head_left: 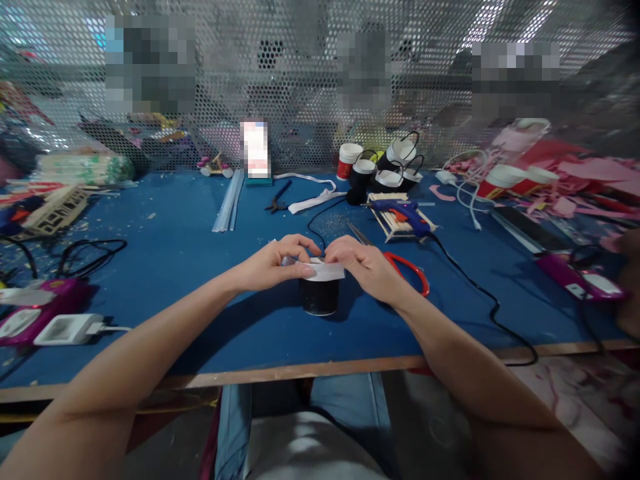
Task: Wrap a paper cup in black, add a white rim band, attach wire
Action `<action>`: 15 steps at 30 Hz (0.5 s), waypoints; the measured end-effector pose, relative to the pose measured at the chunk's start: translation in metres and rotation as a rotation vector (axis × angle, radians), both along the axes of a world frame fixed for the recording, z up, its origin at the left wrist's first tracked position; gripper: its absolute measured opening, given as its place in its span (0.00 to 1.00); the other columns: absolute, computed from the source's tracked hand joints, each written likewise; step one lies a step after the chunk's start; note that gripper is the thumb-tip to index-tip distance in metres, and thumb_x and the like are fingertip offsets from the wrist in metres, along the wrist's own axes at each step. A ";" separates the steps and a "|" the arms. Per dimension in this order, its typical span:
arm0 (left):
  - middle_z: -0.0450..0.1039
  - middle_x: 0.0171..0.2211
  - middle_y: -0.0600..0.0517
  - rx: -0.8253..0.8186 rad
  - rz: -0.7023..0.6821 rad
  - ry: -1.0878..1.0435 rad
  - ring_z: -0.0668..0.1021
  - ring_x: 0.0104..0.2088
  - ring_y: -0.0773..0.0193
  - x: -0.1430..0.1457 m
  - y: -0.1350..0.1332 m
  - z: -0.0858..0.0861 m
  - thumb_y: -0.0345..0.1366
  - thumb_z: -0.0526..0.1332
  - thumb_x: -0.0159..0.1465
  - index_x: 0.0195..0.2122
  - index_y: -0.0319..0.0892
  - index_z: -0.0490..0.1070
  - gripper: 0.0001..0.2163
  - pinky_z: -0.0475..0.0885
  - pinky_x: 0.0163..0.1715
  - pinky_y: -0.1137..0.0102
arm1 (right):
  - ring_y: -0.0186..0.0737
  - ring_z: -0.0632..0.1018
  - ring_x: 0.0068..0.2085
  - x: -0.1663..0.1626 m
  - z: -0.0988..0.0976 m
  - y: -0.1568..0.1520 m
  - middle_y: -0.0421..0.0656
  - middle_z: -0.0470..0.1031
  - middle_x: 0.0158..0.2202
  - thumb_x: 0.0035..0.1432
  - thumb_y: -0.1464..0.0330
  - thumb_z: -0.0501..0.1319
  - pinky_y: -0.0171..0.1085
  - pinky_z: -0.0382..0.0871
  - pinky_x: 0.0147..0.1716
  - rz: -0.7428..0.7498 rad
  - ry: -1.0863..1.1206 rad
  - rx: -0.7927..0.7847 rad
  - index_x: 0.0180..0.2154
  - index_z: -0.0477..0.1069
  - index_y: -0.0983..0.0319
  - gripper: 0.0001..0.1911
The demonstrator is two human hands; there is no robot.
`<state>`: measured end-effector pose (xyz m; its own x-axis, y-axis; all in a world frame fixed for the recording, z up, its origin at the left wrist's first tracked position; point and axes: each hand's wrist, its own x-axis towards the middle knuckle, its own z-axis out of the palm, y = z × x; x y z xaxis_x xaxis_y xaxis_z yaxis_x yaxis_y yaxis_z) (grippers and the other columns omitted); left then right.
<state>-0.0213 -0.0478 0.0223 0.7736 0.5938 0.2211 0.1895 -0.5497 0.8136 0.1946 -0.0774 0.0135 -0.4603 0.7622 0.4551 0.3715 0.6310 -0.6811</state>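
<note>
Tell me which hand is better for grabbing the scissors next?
Probably the right hand: the scissors lie just beside it. The left hand is farther, on the other side of the cup.

I'm in a craft workshop: my blue counter (165, 260) carries a glue gun (414, 219), pliers (280, 196), red-handled scissors (410, 264) and pink scraps (575, 175) before a perforated metal screen (300, 83).

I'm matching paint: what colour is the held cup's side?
The cup's side is black, in the head view.
</note>
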 end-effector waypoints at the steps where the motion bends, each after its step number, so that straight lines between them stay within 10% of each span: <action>1: 0.66 0.46 0.48 0.015 0.000 0.003 0.68 0.50 0.62 0.001 -0.001 0.000 0.38 0.59 0.60 0.29 0.39 0.69 0.07 0.62 0.49 0.65 | 0.37 0.70 0.42 0.000 0.001 0.000 0.44 0.71 0.35 0.63 0.64 0.49 0.40 0.64 0.44 0.013 -0.015 0.026 0.33 0.69 0.60 0.13; 15: 0.67 0.43 0.47 0.104 -0.014 0.024 0.65 0.52 0.61 0.002 -0.002 -0.002 0.36 0.60 0.59 0.27 0.39 0.69 0.07 0.59 0.53 0.62 | 0.39 0.71 0.42 -0.002 0.005 -0.007 0.44 0.72 0.34 0.62 0.59 0.49 0.41 0.65 0.43 0.098 -0.058 -0.011 0.31 0.70 0.60 0.16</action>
<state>-0.0193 -0.0499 0.0199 0.7875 0.5575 0.2628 0.1996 -0.6341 0.7471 0.1923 -0.0844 0.0190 -0.5582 0.7171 0.4174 0.3474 0.6588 -0.6673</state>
